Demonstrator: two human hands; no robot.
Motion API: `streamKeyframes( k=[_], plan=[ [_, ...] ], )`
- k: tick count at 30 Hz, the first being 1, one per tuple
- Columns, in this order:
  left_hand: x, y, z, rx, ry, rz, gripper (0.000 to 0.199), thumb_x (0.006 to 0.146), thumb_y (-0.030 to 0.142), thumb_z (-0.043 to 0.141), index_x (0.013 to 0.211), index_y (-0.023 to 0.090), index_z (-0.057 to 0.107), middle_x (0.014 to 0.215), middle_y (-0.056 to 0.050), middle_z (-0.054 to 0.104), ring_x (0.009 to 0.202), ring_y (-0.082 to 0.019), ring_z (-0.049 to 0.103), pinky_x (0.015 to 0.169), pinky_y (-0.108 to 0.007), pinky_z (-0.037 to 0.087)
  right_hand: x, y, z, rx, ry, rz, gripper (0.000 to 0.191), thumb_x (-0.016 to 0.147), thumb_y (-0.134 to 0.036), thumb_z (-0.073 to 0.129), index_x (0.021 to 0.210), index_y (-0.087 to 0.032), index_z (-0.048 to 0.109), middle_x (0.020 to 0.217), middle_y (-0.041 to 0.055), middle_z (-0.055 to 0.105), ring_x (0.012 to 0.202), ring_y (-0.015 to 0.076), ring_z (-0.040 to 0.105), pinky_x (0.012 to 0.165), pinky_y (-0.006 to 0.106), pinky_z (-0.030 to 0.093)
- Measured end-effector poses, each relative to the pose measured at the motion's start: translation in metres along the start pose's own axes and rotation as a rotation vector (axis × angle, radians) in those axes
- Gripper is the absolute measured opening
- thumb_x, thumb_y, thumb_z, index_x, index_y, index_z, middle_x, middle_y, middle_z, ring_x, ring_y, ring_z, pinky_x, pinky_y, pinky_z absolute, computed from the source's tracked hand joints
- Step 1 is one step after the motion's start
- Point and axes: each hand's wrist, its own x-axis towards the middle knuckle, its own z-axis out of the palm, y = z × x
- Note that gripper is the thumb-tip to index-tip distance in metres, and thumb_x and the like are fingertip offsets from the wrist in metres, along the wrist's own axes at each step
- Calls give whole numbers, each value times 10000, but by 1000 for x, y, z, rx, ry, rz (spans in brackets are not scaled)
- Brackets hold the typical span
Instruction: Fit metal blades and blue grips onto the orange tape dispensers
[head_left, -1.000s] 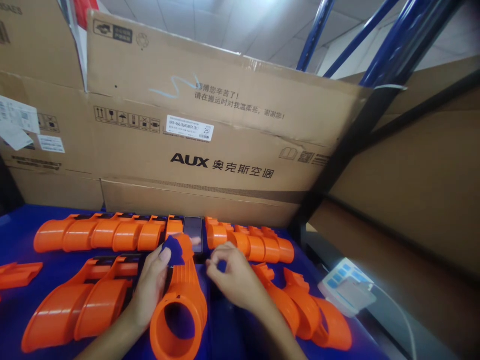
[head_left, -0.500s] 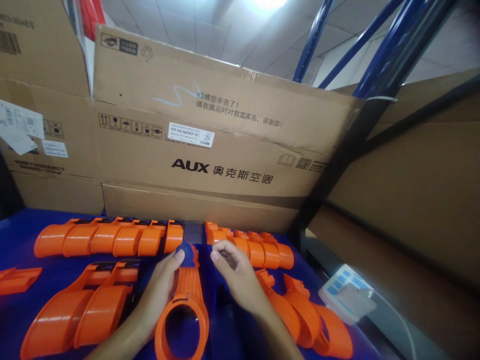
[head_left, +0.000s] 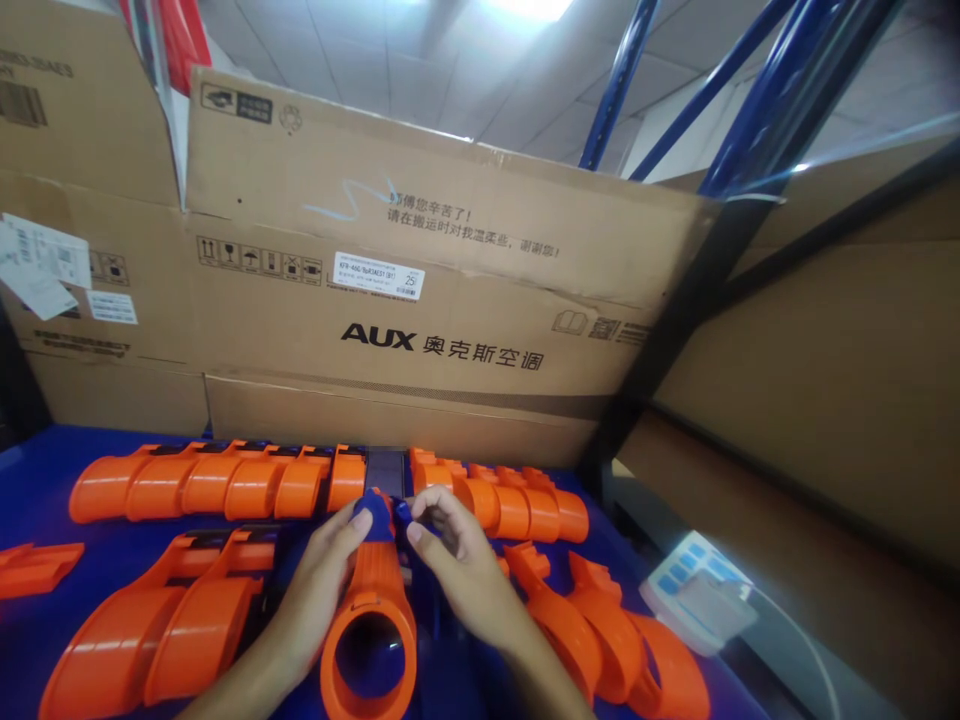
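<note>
My left hand [head_left: 327,572] is closed round the upper end of an orange part with a ring [head_left: 369,640], its thumb on a dark blue piece [head_left: 369,515] at the top. The ring hangs toward me at the bottom centre. Just right of that end is my right hand [head_left: 457,560], thumb and fingers bent round a small dark blue piece [head_left: 403,512]. Whether this small piece touches the orange part I cannot tell.
Rows of orange parts [head_left: 210,485] lie on the blue surface [head_left: 45,470], left and right. Larger orange parts [head_left: 124,640] sit nearer. Behind stands a cardboard box [head_left: 420,350]. A white power strip [head_left: 697,590] with a cable is at right.
The orange part's ring has shifted slightly right and up. My right hand has moved a little left, closer to the part's upper end, and a small dark blue piece now shows at its fingertips.
</note>
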Motion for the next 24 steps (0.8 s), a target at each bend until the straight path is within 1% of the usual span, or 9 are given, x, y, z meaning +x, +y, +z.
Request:
streamKeyframes(
  k=[3, 5, 7, 12, 16, 20, 22, 24],
  plan=[
    [-1, 4, 5, 32, 37, 44, 526, 763, 489, 829, 1184, 185, 741, 1149, -110, 796, 1215, -369, 668, 1050, -472, 512, 1, 0, -6, -18, 31, -50, 236, 923, -436, 679, 1018, -248, 571, 1100, 54, 637, 1010, 230, 620, 898, 356, 517],
    [-2, 7, 7, 42, 23, 76, 489, 774, 454, 831, 1187, 207, 740, 1188, -90, 786, 1209, -342, 668, 1050, -427, 506, 0, -2, -9, -20, 25, -88, 247, 908, -419, 705, 1040, -242, 595, 1189, 81, 652, 1112, 263, 622, 962, 385, 502],
    [-2, 8, 8, 49, 0, 103, 454, 781, 422, 837, 1179, 225, 743, 1216, -73, 775, 1183, -311, 674, 1033, -378, 505, 0, -5, -10, -25, 8, -120, 249, 904, -397, 724, 1063, -241, 611, 1232, 93, 659, 1180, 281, 612, 1006, 402, 488],
    [-5, 10, 8, 42, -35, 129, 396, 801, 391, 836, 1158, 246, 746, 1227, -55, 757, 1138, -271, 671, 997, -339, 504, -1, -8, -8, -73, -10, -147, 234, 907, -344, 742, 1083, -241, 627, 1253, 91, 670, 1200, 275, 622, 1058, 417, 467],
    [-6, 13, 10, 25, -44, 131, 367, 813, 387, 828, 1143, 247, 748, 1202, -54, 759, 1129, -269, 672, 1007, -346, 501, -1, -5, -8, -94, -5, -132, 245, 914, -369, 736, 1098, -242, 636, 1243, 91, 676, 1216, 281, 619, 1058, 424, 479],
    [-6, 13, 9, -4, -15, 145, 436, 752, 380, 871, 1147, 238, 751, 1237, -72, 749, 1226, -315, 636, 1017, -360, 509, -3, -5, -7, -120, 16, -110, 346, 929, -410, 715, 1227, -264, 619, 1266, 83, 672, 1236, 280, 612, 1093, 447, 471],
    [-7, 12, 7, -39, -12, 164, 515, 725, 351, 886, 1205, 250, 730, 1290, -75, 729, 1282, -333, 606, 1046, -382, 500, -6, -6, -4, -107, 19, -119, 395, 950, -416, 685, 1306, -280, 580, 1319, 82, 655, 1283, 277, 594, 1124, 460, 457],
    [-9, 12, 5, -71, -35, 190, 575, 732, 318, 874, 1274, 252, 696, 1347, -85, 702, 1330, -348, 575, 1092, -418, 475, -7, -7, -2, -116, 3, -140, 411, 966, -403, 663, 1346, -287, 559, 1362, 82, 642, 1313, 276, 583, 1139, 464, 450]
  ],
)
